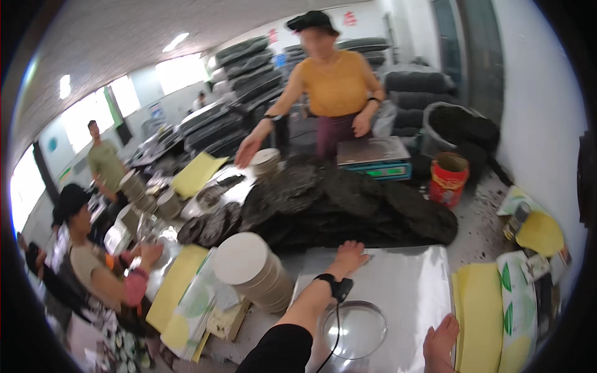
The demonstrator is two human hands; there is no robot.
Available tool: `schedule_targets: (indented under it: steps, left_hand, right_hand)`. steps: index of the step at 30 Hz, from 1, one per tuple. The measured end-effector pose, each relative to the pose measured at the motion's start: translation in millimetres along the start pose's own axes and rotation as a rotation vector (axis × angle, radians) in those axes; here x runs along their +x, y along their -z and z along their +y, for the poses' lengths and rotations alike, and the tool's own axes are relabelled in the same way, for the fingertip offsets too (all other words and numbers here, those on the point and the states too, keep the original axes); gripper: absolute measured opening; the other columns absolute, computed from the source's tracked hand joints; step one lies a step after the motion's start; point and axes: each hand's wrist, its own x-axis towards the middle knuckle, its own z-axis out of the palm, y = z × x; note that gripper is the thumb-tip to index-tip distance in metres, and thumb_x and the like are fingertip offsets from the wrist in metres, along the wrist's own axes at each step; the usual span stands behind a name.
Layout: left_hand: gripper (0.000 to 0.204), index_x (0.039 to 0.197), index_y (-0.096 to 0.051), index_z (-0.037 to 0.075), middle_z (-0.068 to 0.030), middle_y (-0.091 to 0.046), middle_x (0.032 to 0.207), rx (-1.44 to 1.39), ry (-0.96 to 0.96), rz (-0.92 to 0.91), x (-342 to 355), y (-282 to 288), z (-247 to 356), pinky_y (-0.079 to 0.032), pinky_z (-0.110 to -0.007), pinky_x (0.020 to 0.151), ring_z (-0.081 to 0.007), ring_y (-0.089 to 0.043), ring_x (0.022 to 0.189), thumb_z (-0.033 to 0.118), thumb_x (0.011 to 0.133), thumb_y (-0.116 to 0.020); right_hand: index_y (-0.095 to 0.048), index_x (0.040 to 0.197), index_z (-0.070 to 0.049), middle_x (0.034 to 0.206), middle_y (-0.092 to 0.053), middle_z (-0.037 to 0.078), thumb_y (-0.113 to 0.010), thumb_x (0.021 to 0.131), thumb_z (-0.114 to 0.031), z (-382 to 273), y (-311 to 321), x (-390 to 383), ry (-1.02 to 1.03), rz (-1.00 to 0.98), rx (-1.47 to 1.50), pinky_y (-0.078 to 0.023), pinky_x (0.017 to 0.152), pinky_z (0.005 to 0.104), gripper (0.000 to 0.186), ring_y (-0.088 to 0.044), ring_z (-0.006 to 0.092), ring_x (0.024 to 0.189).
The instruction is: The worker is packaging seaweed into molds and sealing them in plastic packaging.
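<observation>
Clearly, two bare hands of the wearer show: the left hand (pixel 349 255) lies flat with fingers together and stretched out on the far edge of a silvery sheet (pixel 404 280), and the right hand (pixel 440 340) rests at the sheet's near right corner, its fingers loosely curled and partly cut off by the lower rim, so whether they pinch the sheet cannot be told. One sheet lies on the table just in front of the wearer, its long axis running left to right, its far edge touching a single large heap of dark round cakes (pixel 329 199). One round clear dish (pixel 354 328) sits on the sheet's near part, between the two hands. One tilted stack of white paper discs (pixel 252 270) stands just left of the sheet. One red tub (pixel 448 179) and one scale (pixel 373 158) stand beyond the heap. Two yellow paper piles show, one at right (pixel 482 311), one at left (pixel 175 283). Three other people are in view; the one in a yellow top (pixel 336 84) reaches a hand over the table. Their faces are blurred.
</observation>
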Motion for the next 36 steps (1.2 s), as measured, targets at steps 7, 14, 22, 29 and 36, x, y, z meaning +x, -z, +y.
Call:
schedule_targets:
  steps: [7, 14, 22, 29, 36]
  left_hand:
    - [0.031, 0.098, -0.057, 0.004, -0.0146, -0.056, 0.109, -0.132, 0.059, 0.137, 14.3, 8.5, 22.6, -0.039, -0.044, 0.088, -0.0311, -0.049, 0.108, 0.027, 0.078, -0.061]
    - [0.072, 0.144, -0.02, 0.004, -0.0229, -0.027, 0.145, -0.165, -0.086, 0.055, -77.6, 53.0, 24.7, -0.017, -0.045, 0.113, -0.0339, -0.019, 0.139, 0.02, 0.084, -0.057]
    - [0.052, 0.135, -0.037, 0.003, -0.019, -0.042, 0.134, -0.423, 0.059, 0.064, -356.5, 106.1, -13.4, -0.034, -0.042, 0.104, -0.0359, -0.041, 0.123, 0.016, 0.088, -0.054]
    - [0.054, 0.133, -0.04, 0.005, -0.0154, -0.044, 0.136, -0.125, 0.294, 0.219, -454.9, 84.0, -10.7, -0.028, -0.045, 0.108, -0.0308, -0.038, 0.129, 0.027, 0.087, -0.056]
    - [0.052, 0.131, -0.044, 0.006, -0.0126, -0.047, 0.133, -0.136, 0.307, 0.33, -458.1, 78.1, -7.5, -0.03, -0.043, 0.107, -0.0289, -0.041, 0.127, 0.029, 0.087, -0.056]
  right_hand:
    - [-0.048, 0.121, 0.01, 0.117, -0.054, 0.025, -0.055, 0.085, -0.033, -19.4, 33.2, -5.2, 0.179, 0.213, -0.416, -0.038, 0.096, 0.0476, 0.057, -0.05, 0.0391, 0.109]
    - [-0.048, 0.124, 0.005, 0.12, -0.054, 0.02, -0.051, 0.087, -0.03, 8.4, 12.5, -9.7, 0.344, 0.302, -0.425, -0.036, 0.099, 0.0466, 0.051, -0.049, 0.0386, 0.112]
    - [-0.051, 0.122, 0.002, 0.126, -0.052, 0.015, -0.05, 0.087, -0.018, 4.7, -28.6, -45.9, 0.196, -0.026, 1.034, -0.038, 0.1, 0.0471, 0.04, -0.047, 0.0346, 0.118]
    - [-0.057, 0.11, 0.005, 0.113, -0.055, 0.028, -0.055, 0.084, -0.013, -15.2, 7.2, -32.7, 1.082, 0.364, -0.013, -0.04, 0.09, 0.0529, 0.032, -0.052, 0.0438, 0.105]
    - [-0.051, 0.12, 0.005, 0.122, -0.049, 0.03, -0.048, 0.091, -0.02, 41.9, 68.4, -87.5, 0.679, -0.012, -0.171, -0.033, 0.102, 0.0474, 0.039, -0.045, 0.0451, 0.114]
